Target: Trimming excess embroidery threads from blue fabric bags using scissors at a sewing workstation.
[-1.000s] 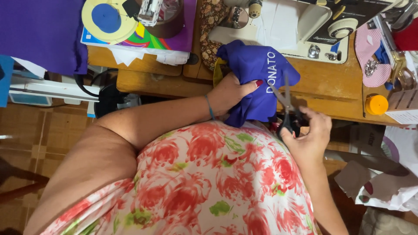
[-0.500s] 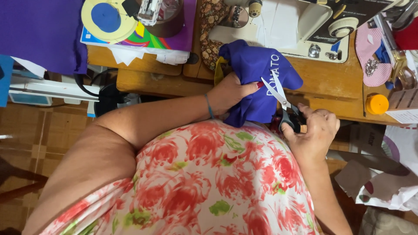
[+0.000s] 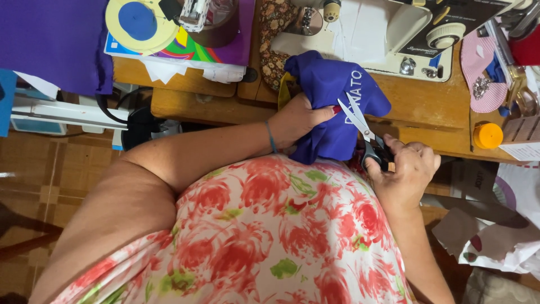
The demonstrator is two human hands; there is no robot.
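1. Your left hand (image 3: pixel 301 119) is clenched on a bunch of blue cloth (image 3: pixel 332 107), thumb and fingers pinching a fold; a thin band sits on that wrist.
2. The blue cloth lies at about 12 o'clock from your lap, draped over the front edge of the wooden table (image 3: pixel 427 118), white lettering showing on its upper fold.
3. Your right hand (image 3: pixel 406 169), at 3 o'clock of the cloth, grasps black-handled scissors (image 3: pixel 360 126). Blades are parted, tips pointing to about 11 o'clock and lying against the cloth just beside your left fingers.
4. Sewing machine (image 3: pixel 405 34), cream-coloured, stands at 12 o'clock behind the cloth; a floral brown fabric (image 3: pixel 274 34) hangs at its left end.
5. Orange-lidded jar (image 3: pixel 487 135) at 3 o'clock on the table edge, well apart from the scissors.
6. Purple fabric (image 3: pixel 50 39) at 10 o'clock, with a yellow disc with a blue centre (image 3: pixel 138 22) beside it.
7. Your floral dress (image 3: pixel 270 236) fills the lower view at 6 o'clock.
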